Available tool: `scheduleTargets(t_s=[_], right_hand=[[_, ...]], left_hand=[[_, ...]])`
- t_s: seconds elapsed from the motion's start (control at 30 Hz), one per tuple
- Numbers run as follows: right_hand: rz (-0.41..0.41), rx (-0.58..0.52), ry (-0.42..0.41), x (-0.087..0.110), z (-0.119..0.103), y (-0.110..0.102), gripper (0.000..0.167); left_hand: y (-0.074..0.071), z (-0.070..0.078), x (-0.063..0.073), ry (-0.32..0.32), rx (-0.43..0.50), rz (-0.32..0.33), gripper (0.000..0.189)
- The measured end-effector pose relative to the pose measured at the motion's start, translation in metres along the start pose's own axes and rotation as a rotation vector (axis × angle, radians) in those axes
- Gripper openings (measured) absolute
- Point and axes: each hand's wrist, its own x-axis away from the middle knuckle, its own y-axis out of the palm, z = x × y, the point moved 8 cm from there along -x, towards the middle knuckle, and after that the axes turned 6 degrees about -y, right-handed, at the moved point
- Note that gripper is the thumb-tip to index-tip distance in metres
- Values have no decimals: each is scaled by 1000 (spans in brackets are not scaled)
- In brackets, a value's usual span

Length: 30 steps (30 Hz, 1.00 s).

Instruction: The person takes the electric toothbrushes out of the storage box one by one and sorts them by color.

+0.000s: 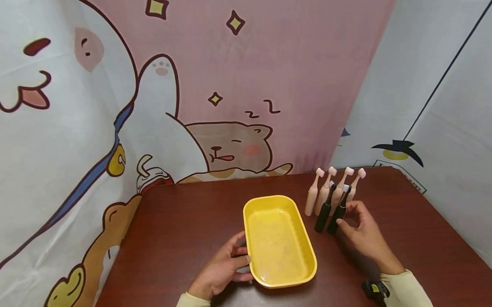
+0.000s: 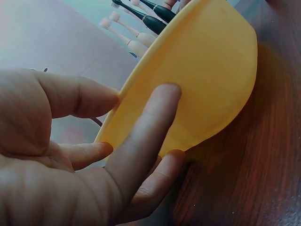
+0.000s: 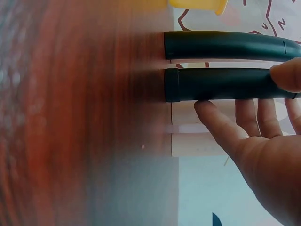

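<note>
A yellow tray (image 1: 281, 283) lies on the table. My left hand (image 1: 223, 267) is at its left side, with fairly straight, spread fingers touching the rim and outer wall. Two black electric toothbrushes (image 1: 323, 217) stand upright to the right of the tray. My right hand (image 1: 364, 233) holds the right-hand black toothbrush (image 3: 221, 84) between thumb and fingers, its base at the tabletop. Right behind the black pair stand several pale pink electric toothbrushes (image 1: 312, 198), partly hidden by it. In the left wrist view, the tray's outer wall (image 2: 211, 70) fills the space beyond my fingers.
The dark red-brown wooden table (image 1: 183, 219) extends around the tray and the brushes. A cartoon-printed cloth (image 1: 292, 79) hangs behind the table's back edge, and white cloth (image 1: 464, 118) hangs along the right side.
</note>
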Motion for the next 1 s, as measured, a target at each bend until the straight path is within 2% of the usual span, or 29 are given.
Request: scheduleTargets(t_s=[0.23, 0.6, 0.77, 0.87, 1.0], right_hand=[[-4, -8, -4, 1, 1, 1, 46], [-39, -21, 89, 1, 7, 0, 55], [-28, -33, 99, 3, 5, -2, 56], [3, 14, 91, 3, -2, -7, 57], [116, 181, 58, 3, -22, -21, 59]], left_hand=[[0, 1, -1, 4, -5, -1, 77], [1, 2, -3, 6, -13, -3, 76], [0, 1, -3, -2, -21, -1, 75], [-4, 4, -1, -3, -68, 29, 74], [-14, 16, 7, 16, -192, 114, 74]])
